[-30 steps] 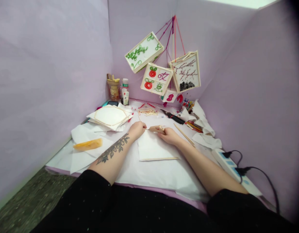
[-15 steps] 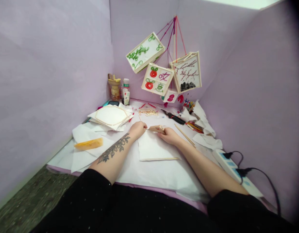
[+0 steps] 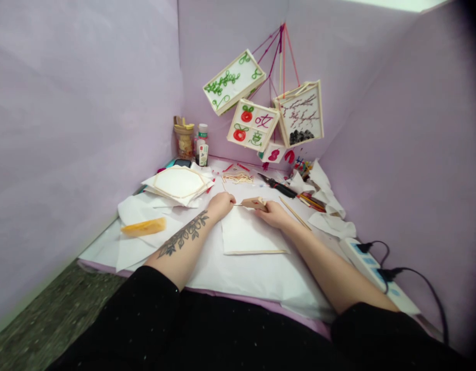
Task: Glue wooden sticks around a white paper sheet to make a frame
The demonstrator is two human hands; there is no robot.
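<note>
My left hand (image 3: 221, 204) is closed in a pinch on one end of a thin stick (image 3: 238, 204) above the back edge of a white paper sheet (image 3: 249, 234). A light brown flat piece (image 3: 254, 203) is held in my right hand (image 3: 272, 213), its fingers closed round the right end. The left end of this piece meets the thin stick between my hands. Along the sheet's front edge lies a wooden strip (image 3: 257, 252).
Black-handled pliers (image 3: 282, 188), loose sticks (image 3: 295, 213) and a power strip (image 3: 377, 273) lie to the right. Framed white papers (image 3: 180, 183) and a yellow object (image 3: 143, 227) are at the left. Decorated lanterns (image 3: 253, 125) hang behind, beside a jar (image 3: 184, 141).
The whole view has shifted slightly. The brown piece sits a little further right from my left hand, showing more of the thin stick.
</note>
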